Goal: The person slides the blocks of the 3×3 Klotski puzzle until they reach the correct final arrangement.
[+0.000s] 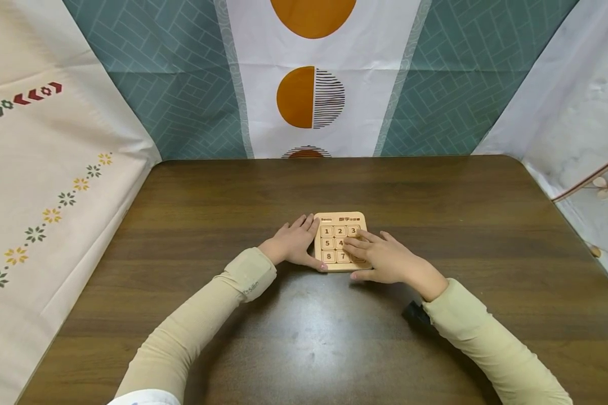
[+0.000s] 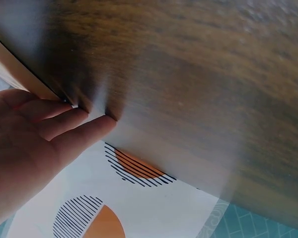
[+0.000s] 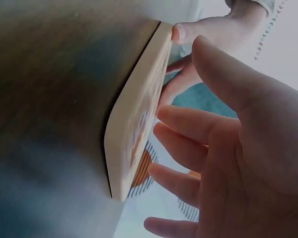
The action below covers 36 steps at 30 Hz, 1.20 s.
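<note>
A light wooden number puzzle board (image 1: 356, 217) lies flat on the table, its tiles set in rows. Along the top row read 1, 2 and 3; 5 and 4 show below, then 8 and 7, with tiles at the lower right hidden by fingers. My left hand (image 1: 293, 243) rests at the board's left side, thumb by the near left corner and fingers extended along the edge. Over the right part of the tiles, my right hand (image 1: 385, 259) touches them with nearly straight, spread fingers, as the right wrist view shows beside the board's pale rim (image 3: 120, 163).
The brown wooden table (image 1: 223, 197) stretches around the board. Behind it hangs a patterned cloth (image 1: 192, 84) with orange circles. An embroidered pale cloth (image 1: 45, 169) borders the left side, and a floral one (image 1: 577, 112) the right. Something black (image 1: 415, 313) sits by the right wrist.
</note>
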Motion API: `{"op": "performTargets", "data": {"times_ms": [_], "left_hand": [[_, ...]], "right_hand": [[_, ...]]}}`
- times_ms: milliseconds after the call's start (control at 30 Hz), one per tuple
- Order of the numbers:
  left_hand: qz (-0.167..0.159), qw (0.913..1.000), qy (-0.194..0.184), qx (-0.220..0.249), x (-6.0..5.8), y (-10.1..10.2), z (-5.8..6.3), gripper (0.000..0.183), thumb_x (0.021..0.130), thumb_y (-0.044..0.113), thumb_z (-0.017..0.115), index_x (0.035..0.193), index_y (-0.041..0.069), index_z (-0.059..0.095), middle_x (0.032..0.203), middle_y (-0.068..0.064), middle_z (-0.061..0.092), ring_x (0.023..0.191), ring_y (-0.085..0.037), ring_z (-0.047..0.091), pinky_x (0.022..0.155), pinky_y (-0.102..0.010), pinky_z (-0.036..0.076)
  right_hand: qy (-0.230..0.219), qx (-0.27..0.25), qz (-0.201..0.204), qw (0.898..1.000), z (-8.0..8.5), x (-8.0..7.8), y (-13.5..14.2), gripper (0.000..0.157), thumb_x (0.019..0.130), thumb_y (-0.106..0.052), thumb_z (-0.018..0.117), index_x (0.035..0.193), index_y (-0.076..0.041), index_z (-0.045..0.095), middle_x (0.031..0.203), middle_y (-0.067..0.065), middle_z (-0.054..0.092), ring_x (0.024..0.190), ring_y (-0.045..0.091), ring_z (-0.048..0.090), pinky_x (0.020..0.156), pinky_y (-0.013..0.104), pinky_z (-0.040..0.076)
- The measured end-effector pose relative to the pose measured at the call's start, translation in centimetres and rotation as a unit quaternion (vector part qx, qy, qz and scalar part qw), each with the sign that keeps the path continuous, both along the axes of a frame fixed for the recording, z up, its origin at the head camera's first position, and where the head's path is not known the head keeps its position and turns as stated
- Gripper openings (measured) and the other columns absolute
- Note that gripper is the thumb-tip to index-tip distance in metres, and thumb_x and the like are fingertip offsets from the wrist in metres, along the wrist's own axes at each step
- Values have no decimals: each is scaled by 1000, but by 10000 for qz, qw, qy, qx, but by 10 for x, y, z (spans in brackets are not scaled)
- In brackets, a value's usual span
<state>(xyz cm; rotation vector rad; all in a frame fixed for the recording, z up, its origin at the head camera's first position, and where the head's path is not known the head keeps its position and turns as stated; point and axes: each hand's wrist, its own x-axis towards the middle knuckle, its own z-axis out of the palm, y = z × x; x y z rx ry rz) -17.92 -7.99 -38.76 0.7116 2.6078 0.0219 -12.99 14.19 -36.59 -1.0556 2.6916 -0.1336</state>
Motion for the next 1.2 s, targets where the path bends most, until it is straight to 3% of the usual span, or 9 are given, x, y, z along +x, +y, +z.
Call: {"op": "performTargets", "data": {"times_ms": [233, 800, 1200], "left_hand": [[31, 10000, -32, 26, 0, -1, 1, 119, 67, 75, 55, 146, 5, 1, 151, -14, 1, 138, -28, 4, 105, -51, 17], [-48, 10000, 52, -19, 0, -1, 0, 120, 66, 76, 54, 146, 4, 1, 151, -14, 1, 138, -28, 4, 105, -51, 17], [-16, 10000, 56, -4, 1, -1, 0, 119, 66, 76, 55, 146, 4, 2, 151, -14, 3, 138, -28, 6, 104, -51, 18]], "right_hand": [[-112, 143, -2, 9998, -1, -5, -7, 65, 86, -49, 55, 138, -11, 42, 143, 6, 37, 134, 32, 22, 98, 63, 19], [-192, 83, -208, 9996, -1, -4, 20, 65, 84, -46, 59, 138, -13, 42, 143, 6, 36, 134, 33, 20, 97, 64, 17], [-4, -93, 399, 9992, -3, 10, 9, 65, 84, -46, 58, 136, -11, 44, 142, 9, 38, 133, 33, 23, 97, 63, 20]]}}
